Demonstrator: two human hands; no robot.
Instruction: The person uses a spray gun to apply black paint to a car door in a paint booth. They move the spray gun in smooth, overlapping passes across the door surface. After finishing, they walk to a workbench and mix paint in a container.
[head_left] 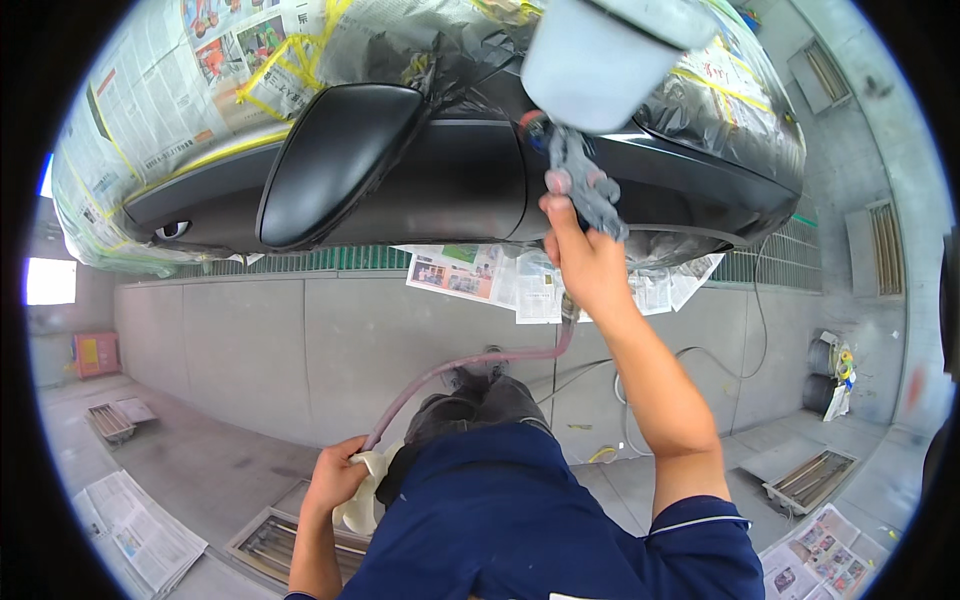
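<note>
My right hand (588, 262) is wrapped round the handle of a spray gun (577, 175) crusted with grey paint. A whitish paint cup (590, 75) sits on top of the gun, whose front end faces the dark car body (465, 175) close by. From below the gun, a pinkish air hose (450, 367) curves down to my left hand (335, 475). That hand is closed on the hose, with a cream cloth (360, 500) at its fingers. Left of the gun, a matte black side mirror (340, 165) sticks out from the car.
Newspaper and plastic sheeting (150, 130) cover the car's upper parts, edged with yellow tape. More newspaper (470, 275) lies under its side. A thin dark cable (765, 330) trails over the grey floor on the right. Floor grates (812, 480) and a red box (95, 355) are further out.
</note>
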